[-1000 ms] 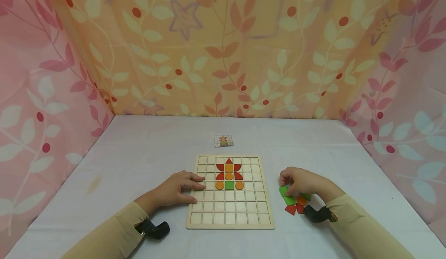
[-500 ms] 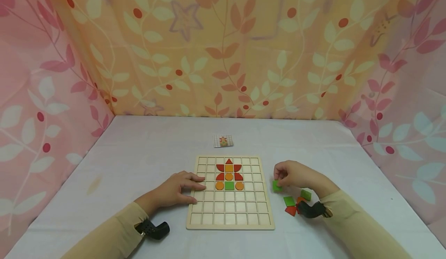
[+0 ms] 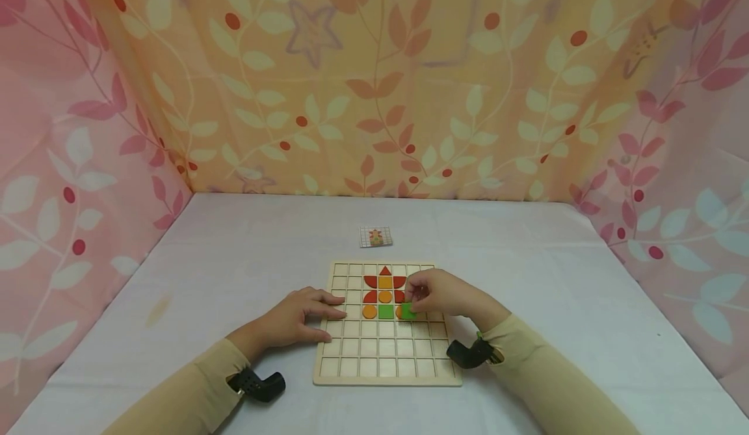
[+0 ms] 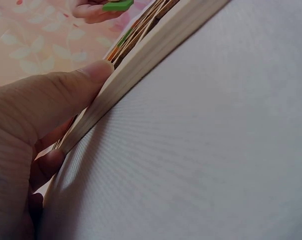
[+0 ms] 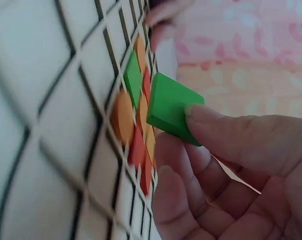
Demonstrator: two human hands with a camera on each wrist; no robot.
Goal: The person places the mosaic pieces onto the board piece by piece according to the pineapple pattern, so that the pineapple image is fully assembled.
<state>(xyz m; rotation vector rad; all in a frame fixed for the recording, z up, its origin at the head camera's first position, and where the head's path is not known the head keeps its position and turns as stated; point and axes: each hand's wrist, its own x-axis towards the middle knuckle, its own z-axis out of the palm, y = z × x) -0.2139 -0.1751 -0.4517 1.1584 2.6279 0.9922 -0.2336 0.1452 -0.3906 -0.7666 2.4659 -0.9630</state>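
Note:
My right hand (image 3: 447,295) pinches a green square tile (image 5: 170,107) between thumb and fingers. In the head view it hovers over the right part of the wooden grid board (image 3: 386,381), partly covering an orange round tile. Fingers of my left hand (image 3: 295,318) rest on the board's left side, the thumb (image 4: 98,72) against its edge. On the board lie a red triangle (image 3: 385,271), a yellow square (image 3: 384,282), red curved tiles (image 3: 370,297), orange round tiles (image 3: 370,312) and a green square (image 3: 385,312) in the grid.
A small card (image 3: 376,237) with a printed grid pattern lies behind the board on the white tablecloth (image 3: 263,240). A bit of green (image 3: 481,335) shows by the right cuff; my right arm hides the other loose tiles. Patterned curtains (image 3: 374,97) surround the table.
My right hand picked up the green square from the loose tiles at the right and carried it left, over the board. The left hand stays where it was.

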